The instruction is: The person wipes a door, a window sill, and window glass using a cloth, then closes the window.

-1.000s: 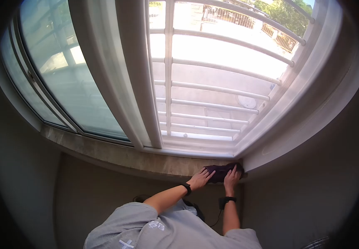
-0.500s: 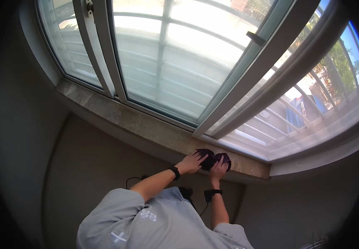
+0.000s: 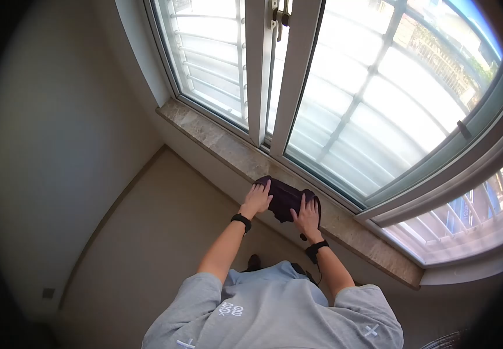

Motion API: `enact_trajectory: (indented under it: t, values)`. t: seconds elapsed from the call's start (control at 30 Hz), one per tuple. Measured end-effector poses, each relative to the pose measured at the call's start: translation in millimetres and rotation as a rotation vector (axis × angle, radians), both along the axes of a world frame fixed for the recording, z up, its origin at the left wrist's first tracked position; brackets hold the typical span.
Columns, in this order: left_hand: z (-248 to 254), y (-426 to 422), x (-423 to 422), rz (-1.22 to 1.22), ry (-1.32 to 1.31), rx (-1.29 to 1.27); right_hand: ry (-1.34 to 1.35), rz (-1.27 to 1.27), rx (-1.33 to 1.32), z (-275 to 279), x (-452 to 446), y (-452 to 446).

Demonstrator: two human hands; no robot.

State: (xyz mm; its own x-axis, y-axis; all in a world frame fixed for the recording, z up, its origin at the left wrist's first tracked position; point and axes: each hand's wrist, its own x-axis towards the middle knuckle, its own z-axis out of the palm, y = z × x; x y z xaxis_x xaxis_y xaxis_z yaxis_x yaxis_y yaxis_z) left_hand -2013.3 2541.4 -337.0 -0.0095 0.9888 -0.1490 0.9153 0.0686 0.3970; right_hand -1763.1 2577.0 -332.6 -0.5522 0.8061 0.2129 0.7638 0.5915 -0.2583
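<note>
A dark purple cloth point(image 3: 285, 200) lies spread over the marble window sill point(image 3: 216, 139), its front edge hanging over the sill's edge. My left hand point(image 3: 257, 198) rests on the left end of the cloth, fingers apart and pointing up toward the window. On the cloth's right end lies my right hand point(image 3: 307, 217), with its fingers spread and thumb out to the left. Both palms face down, and the part of the cloth under them is hidden.
Behind the sill stands a framed glass window point(image 3: 344, 116) with a handle point(image 3: 280, 20) on its upright. White bars show outside. A wall point(image 3: 59, 134) is on the left, with floor point(image 3: 152, 232) below the sill. A wall socket point(image 3: 48, 293) sits low at left.
The view has turned left along the window. Both hands and the cloth have moved left along the sill, away from its right end. The cloth, bunched before, is now stretched wider between the hands.
</note>
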Motion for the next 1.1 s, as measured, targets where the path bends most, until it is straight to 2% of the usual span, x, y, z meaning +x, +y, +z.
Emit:
enact_trajectory:
  t: [0.17, 0.27, 0.37, 0.43, 0.5, 0.57, 0.67, 0.77, 0.9, 1.1]
  values:
    - [-0.8, 26.1, -26.4, 0.019, 0.006, -0.012, 0.016, 0.161, -0.010, -3.9, -41.7, 29.2]
    - [-12.2, 43.7, -10.6, -0.018, 0.074, 0.093, 0.051, 0.188, -0.048, -0.2, -38.4, 39.6]
    - [-17.4, 58.1, 22.3, -0.192, 0.069, 0.166, 0.046, 0.178, -0.048, -5.3, -14.7, 36.6]
    - [-28.2, 61.4, 51.1, -0.210, 0.079, 0.294, 0.043, 0.157, -0.001, -3.2, 3.8, 41.1]
    - [-23.5, 54.3, 71.5, -0.179, 0.068, 0.296, 0.044, 0.148, -0.048, 4.7, 23.9, 44.8]
    - [-27.1, 48.4, 91.6, -0.237, 0.085, 0.357, 0.068, 0.176, -0.027, -9.4, 43.3, 47.2]
    - [-31.8, 51.3, 116.3, -0.300, 0.078, 0.364, 0.027, 0.163, -0.051, 0.1, 68.6, 46.0]
    - [-11.1, 35.7, 134.0, -0.434, -0.032, 0.285, 0.009, 0.092, -0.101, 5.1, 97.7, 17.6]
    - [-15.9, 47.5, 153.8, -0.575, -0.108, 0.399, -0.120, -0.007, -0.058, -12.5, 121.0, 7.2]
    - [-34.8, 69.2, 134.0, -0.575, -0.268, 0.526, -0.187, -0.217, -0.023, -41.1, 94.0, 5.9]
